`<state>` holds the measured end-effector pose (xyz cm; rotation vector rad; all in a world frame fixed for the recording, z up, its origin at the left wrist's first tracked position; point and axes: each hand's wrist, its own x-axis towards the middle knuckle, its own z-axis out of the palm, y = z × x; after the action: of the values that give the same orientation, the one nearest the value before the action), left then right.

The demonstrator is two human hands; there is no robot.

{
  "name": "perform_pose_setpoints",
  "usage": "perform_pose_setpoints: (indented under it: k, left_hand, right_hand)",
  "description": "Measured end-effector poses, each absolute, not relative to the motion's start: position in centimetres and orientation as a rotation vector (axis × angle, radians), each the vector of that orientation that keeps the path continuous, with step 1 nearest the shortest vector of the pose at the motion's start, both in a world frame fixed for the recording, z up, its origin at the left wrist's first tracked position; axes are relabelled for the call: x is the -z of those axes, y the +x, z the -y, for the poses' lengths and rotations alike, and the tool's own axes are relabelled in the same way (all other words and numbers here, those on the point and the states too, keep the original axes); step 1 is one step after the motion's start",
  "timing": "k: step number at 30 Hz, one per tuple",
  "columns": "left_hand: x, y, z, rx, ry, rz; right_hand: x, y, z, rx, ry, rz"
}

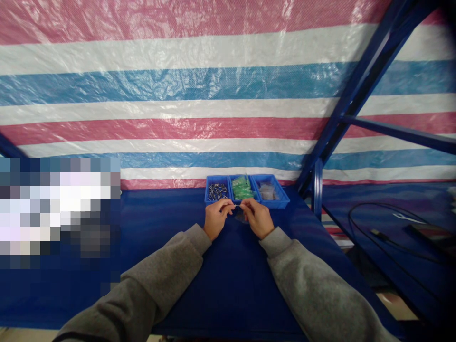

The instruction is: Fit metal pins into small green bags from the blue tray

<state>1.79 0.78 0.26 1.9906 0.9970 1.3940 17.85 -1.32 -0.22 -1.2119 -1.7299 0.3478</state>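
My left hand [215, 217] and my right hand [258, 217] are close together just in front of three blue bins. Thumb and fingers of both are closed in a pinch on the top edge of a small clear plastic bag [241, 217], which hangs faintly visible between them. Whether anything is inside the bag I cannot make out. Behind my left hand, the left bin [206, 190] holds many small metal fasteners [217, 191]. Green packets [242, 188] fill the middle bin, and the right bin [283, 192] contains clear plastic bags [268, 191].
The bins stand at the back of a blue-covered table [235, 294], against a striped plastic sheet [178, 85]. A blue metal frame [317, 187] rises at the right. Beyond it, a black cable [359, 228] lies on another blue surface. A blurred-out patch covers the left side.
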Motion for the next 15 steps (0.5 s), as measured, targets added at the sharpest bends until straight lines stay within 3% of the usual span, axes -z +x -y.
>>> perform_pose_setpoints:
  k: [15]
  left_hand:
    - [-0.79,1.67,-0.42,-1.296,2.025,-1.107]
  right_hand:
    - [0.03,17.70,1.65,-0.372,-1.115,1.727]
